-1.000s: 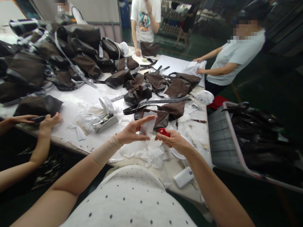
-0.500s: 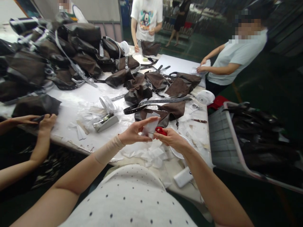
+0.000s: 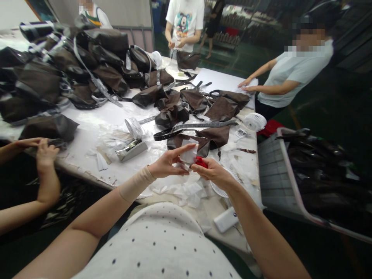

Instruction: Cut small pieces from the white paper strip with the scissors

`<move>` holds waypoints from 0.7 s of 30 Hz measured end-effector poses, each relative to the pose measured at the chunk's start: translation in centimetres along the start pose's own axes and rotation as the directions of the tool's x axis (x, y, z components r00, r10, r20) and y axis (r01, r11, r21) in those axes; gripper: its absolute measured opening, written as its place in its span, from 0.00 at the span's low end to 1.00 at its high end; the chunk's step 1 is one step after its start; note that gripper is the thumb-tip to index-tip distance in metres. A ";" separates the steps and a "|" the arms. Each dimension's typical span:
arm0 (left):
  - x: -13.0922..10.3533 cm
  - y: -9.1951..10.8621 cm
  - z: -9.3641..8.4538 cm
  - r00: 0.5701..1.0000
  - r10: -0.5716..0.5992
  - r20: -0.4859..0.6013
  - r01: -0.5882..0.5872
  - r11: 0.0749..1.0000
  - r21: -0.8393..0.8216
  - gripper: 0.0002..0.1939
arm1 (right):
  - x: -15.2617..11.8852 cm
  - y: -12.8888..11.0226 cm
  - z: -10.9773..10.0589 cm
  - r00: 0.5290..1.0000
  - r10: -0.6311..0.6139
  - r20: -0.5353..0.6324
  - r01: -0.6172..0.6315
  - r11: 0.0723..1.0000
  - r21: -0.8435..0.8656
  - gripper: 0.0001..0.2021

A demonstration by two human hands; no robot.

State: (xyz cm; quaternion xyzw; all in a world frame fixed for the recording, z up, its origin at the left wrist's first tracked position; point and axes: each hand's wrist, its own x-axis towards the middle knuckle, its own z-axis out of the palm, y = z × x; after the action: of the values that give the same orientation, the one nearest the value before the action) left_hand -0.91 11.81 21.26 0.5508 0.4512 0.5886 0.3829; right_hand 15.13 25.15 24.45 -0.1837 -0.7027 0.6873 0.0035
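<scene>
My left hand holds a small white sheet between its thumb and fingers, above the near part of the table. Close on its right, my right hand is closed around red-handled scissors, whose tips point left toward the sheet. Just behind both hands lies a brown bag with dark trim. Crumpled white paper lies under the hands.
Brown bags are heaped at the left. A tape dispenser, small fans and a white device sit on the table. A grey bin stands right. Other people's hands work nearby.
My hands stay close together and the white sheet is tilted a little differently. The person at the right has lowered their hands onto the white board; the hands at the left have shifted left.
</scene>
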 end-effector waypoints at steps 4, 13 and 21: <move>0.1 -0.3 -0.5 0.996 0.044 -0.081 -0.044 0.999 0.005 0.46 | 0.1 1.9 0.5 0.978 -0.104 -0.182 0.111 0.993 0.031 0.22; 0.4 0.4 -1.5 0.989 0.106 -0.099 -0.082 0.971 0.224 0.34 | 0.5 4.2 3.4 0.895 -0.289 -0.341 0.325 0.944 0.053 0.14; 0.0 -0.6 -0.4 0.983 0.180 -0.039 -0.158 0.936 0.315 0.25 | 1.5 1.4 2.2 0.795 -0.356 -0.492 0.415 0.910 0.014 0.14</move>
State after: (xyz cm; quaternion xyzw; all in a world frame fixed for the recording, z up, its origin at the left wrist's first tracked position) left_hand -1.36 11.98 20.71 0.6207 0.5019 0.5592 0.2240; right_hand 13.56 23.41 22.63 -0.2000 -0.6593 0.6463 0.3282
